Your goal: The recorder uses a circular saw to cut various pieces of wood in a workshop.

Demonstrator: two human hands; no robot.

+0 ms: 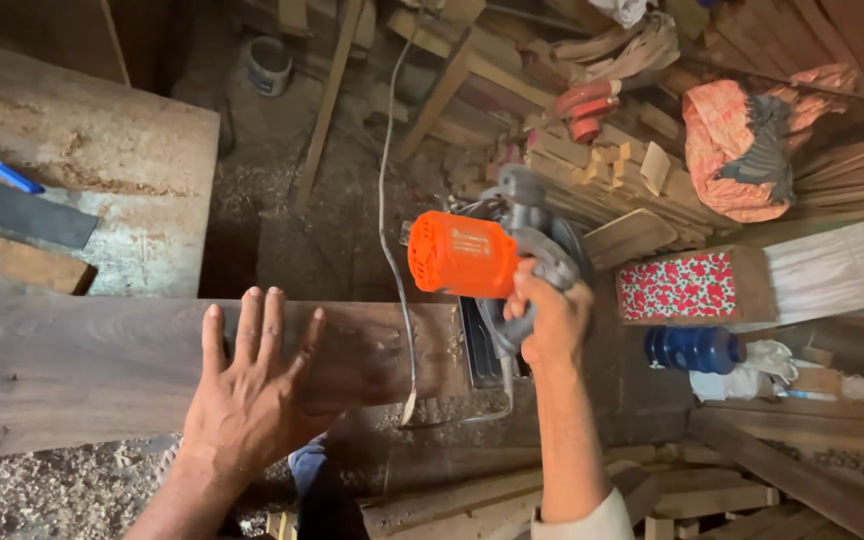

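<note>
- The person is pressing the left hand (252, 395) flat on a dark wooden board (82, 365), fingers spread wide and palm down, holding nothing, just pinning the plank.
- The right hand (550, 322) is wrapping tight around the grey handle of an orange circular saw (482, 258), fingers closed on the grip.
- The saw is sitting at the right end of the board, its metal base plate (480, 350) resting on or just past the board's end; I cannot tell whether the blade is biting into wood yet.
- The saw's pale power cord (389, 220) is trailing up and away across the floor, and it is also hanging down over the board between the two hands.
- As I judge it, the cutting step is in hand: the plank is being steadied and the saw is being lined up at its end.
- The next move, to my eye, is calling for a firm left palm kept well apart from the blade line, the cord cleared off the board, and a straight, level push on the saw.
- Sawdust (42, 490) is lying thick on the ground below the board.
- A workbench (102, 150) at the upper left is carrying a hand saw (12, 205) with a blue handle.
- Near the right hand, a floral red-and-white box (677, 285) and a blue ribbed bottle (694, 348) are lying among stacked timber offcuts (612, 160), with an orange cloth (737, 140) draped farther back.
</note>
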